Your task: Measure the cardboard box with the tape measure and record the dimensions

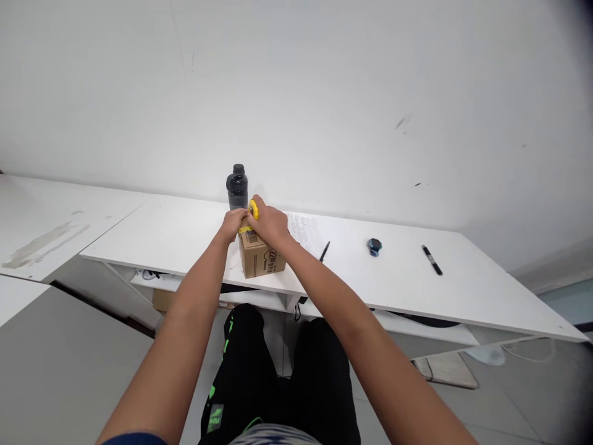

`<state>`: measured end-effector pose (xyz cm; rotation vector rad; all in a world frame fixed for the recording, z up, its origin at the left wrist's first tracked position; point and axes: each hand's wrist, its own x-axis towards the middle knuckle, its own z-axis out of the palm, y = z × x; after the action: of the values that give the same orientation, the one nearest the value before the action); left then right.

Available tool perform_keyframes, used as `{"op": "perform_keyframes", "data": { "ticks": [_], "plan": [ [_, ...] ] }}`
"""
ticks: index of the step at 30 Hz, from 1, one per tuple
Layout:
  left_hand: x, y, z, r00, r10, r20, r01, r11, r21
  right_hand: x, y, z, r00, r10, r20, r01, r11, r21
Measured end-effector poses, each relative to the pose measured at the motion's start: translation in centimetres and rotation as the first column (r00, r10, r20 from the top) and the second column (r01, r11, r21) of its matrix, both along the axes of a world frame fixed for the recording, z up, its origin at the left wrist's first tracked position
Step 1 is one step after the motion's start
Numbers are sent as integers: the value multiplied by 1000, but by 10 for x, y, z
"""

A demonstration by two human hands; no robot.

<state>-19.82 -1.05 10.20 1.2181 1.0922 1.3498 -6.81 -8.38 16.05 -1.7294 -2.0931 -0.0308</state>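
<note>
A brown cardboard box point(256, 262) with dark printing stands on the white desk in front of me. My right hand point(272, 224) is closed around a yellow tape measure point(253, 209) above the box's top. A short yellow strip of its blade point(246, 229) shows across the box's upper side. My left hand point(235, 224) is at the box's left top edge, its fingers pinched close to the tape measure; they seem to grip the blade's end, though the fingertips are partly hidden. Just behind the left hand stands a dark bottle point(238, 185) with a black cap.
Right of the box lie a sheet of written paper point(303, 230), a black pen point(325, 250), a small dark blue object point(374, 246) and a black marker point(432, 260) on the desk point(398, 278). A white wall rises behind. Below the desktop runs a shelf point(259, 299) holding several items.
</note>
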Motion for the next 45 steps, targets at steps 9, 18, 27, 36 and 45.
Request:
{"op": "perform_keyframes", "data": {
  "ticks": [9, 18, 27, 36, 45],
  "plan": [
    [1, -4, -1, 1000, -20, 21, 20, 1000, 0, 16, -97, -16, 994, -107, 22, 108, 994, -34],
    [1, -6, 2, 998, -42, 49, 43, 999, -20, 15, -100, -5, 994, -103, 47, 106, 993, -55],
    [-3, 2, -8, 998, -57, 31, 58, 998, -21, 13, -108, -9, 993, -93, 76, 97, 993, -63],
    [-5, 3, -12, 994, -75, 74, 75, 997, -2, 19, -71, 5, 998, -69, 11, 70, 995, -71],
    [-8, 0, -8, 993, -43, 106, 40, 999, 32, -2, 15, -6, 987, 54, -151, -57, 998, -14]
  ]
}}
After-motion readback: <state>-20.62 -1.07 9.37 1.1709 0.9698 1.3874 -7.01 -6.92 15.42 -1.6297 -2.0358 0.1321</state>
